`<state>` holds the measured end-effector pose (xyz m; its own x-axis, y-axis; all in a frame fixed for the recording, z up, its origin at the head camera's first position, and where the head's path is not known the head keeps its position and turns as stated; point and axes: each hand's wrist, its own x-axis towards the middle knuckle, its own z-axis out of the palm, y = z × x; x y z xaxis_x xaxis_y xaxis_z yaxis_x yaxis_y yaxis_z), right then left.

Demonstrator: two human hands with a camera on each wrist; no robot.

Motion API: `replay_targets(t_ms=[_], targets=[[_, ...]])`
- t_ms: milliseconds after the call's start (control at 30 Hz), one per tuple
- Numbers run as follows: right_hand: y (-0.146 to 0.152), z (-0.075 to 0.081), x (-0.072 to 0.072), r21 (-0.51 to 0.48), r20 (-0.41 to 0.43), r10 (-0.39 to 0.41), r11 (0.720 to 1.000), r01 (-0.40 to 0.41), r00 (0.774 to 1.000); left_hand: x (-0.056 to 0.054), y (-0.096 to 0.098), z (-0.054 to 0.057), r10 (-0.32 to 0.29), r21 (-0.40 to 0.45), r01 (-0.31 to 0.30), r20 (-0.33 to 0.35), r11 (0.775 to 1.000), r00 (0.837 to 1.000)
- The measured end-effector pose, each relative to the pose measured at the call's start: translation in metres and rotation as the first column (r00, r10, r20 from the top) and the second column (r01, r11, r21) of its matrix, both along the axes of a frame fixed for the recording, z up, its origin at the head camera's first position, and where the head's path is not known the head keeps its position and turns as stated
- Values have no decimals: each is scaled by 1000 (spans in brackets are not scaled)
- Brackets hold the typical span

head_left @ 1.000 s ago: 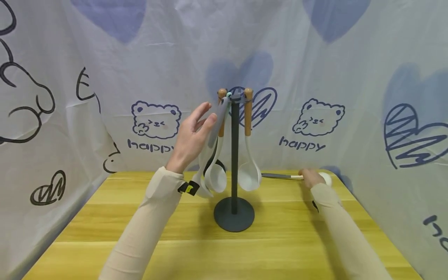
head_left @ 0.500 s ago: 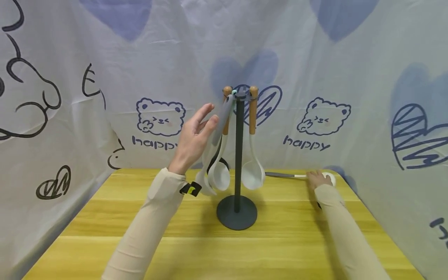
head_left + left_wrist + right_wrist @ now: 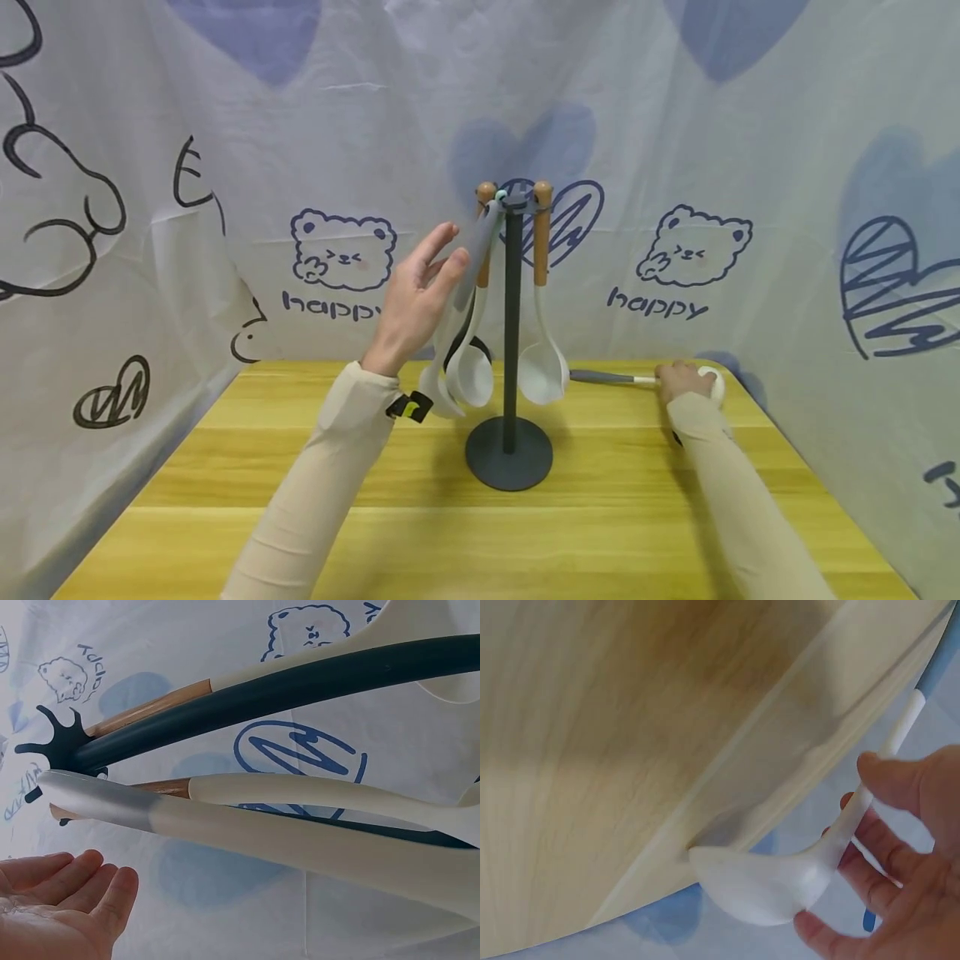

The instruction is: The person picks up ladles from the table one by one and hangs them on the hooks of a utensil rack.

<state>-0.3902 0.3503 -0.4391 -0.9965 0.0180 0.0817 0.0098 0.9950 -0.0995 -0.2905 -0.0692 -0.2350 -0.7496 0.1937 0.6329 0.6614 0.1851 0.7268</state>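
Note:
At the table's back right, my right hand curls round the white neck of a ladle lying with its grey handle to the left. In the right wrist view, thumb and fingers sit on opposite sides of that neck, close above the bowl. My left hand is raised beside a dark utensil stand, fingers loosely extended and holding nothing. Closest to it hangs a grey-handled white utensil; the left wrist view shows a gap between them.
Two white ladles with wooden handles hang from the stand, one on the left and one on the right. A black utensil is partly hidden behind the left ones. Printed white cloth surrounds the wooden table.
The head view has shifted a little. My right hand and the ladle's bowl have moved slightly to the right. My left hand stays beside the stand in nearly the same pose.

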Motion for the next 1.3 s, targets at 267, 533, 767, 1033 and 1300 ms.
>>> replay_targets(t_ms=[267,533,767,1033,1300], targets=[[1,0,-2,38,-39,-46,998,48,998,-1,-2,1,50,-8,-50,-6,999,999],[15,9,4,-20,-146,7,1000,-10,989,-4,3,4,58,-17,-59,-37,998,998],[21,18,7,-58,-209,61,996,-75,976,-7,7,12,60,-12,-60,-59,998,996],[22,22,10,-87,-247,109,987,-134,963,-9,10,20,97,-32,-99,-73,995,993],[18,26,13,-175,-320,146,962,-210,936,-10,13,32,109,-37,-112,-79,993,991]])
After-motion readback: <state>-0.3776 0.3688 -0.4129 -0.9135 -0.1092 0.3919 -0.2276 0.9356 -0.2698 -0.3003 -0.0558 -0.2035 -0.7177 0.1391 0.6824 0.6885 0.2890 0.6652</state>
